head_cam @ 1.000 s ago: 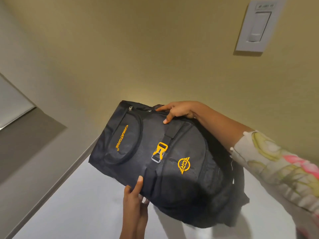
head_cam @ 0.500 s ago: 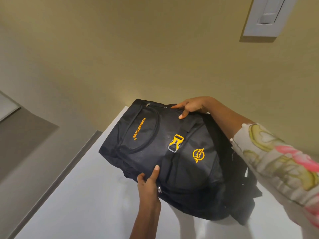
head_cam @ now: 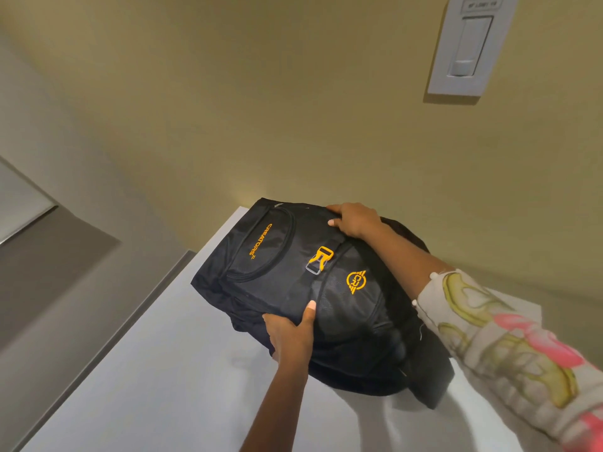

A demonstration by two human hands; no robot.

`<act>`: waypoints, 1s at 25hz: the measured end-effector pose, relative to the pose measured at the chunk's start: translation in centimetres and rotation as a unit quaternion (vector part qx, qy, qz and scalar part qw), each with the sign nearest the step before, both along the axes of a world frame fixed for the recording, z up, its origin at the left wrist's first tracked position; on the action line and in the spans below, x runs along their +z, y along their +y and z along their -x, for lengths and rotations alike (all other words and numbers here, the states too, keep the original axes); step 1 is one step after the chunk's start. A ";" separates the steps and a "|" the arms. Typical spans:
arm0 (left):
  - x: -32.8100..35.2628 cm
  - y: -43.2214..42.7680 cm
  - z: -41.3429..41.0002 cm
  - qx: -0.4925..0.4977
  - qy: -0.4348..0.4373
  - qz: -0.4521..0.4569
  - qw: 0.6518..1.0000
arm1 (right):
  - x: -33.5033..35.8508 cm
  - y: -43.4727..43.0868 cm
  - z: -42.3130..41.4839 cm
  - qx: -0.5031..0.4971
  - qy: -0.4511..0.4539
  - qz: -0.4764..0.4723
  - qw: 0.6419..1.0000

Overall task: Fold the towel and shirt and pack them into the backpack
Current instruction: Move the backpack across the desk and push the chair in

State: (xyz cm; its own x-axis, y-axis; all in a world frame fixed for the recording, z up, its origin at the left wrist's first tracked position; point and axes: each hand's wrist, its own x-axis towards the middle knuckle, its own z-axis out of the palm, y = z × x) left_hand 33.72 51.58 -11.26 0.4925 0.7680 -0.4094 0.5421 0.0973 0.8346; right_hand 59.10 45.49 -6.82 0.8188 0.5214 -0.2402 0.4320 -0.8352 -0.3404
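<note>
A black backpack (head_cam: 280,282) with orange lettering and an orange buckle lies face up on a white surface (head_cam: 156,370), near the far corner by the wall. My left hand (head_cam: 290,334) grips its near edge, thumb on top of the fabric. My right hand (head_cam: 354,220) holds the far top edge, fingers curled over it. The bag looks full and closed. No towel or shirt is in sight.
A beige wall (head_cam: 293,109) rises right behind the backpack, with a white switch plate (head_cam: 470,47) at the upper right. The white surface's left edge runs along a grey ledge (head_cam: 98,321).
Both hands have lowered the backpack toward the white surface and moved it a little right and away. My left hand's grip has shifted further onto the bag's near edge.
</note>
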 end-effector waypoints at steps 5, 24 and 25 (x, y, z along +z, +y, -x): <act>1.5 -0.5 0.9 -0.105 0.116 -0.149 0.976 | -0.5 -1.9 3.7 0.033 -0.128 0.048 0.990; 9.5 -15.7 11.5 -0.287 0.126 -0.343 0.886 | 3.0 -23.2 23.6 0.067 -0.145 0.065 0.985; 9.7 -17.1 12.5 -0.299 0.115 -0.321 0.891 | 3.2 -24.9 25.0 0.059 -0.143 0.061 0.986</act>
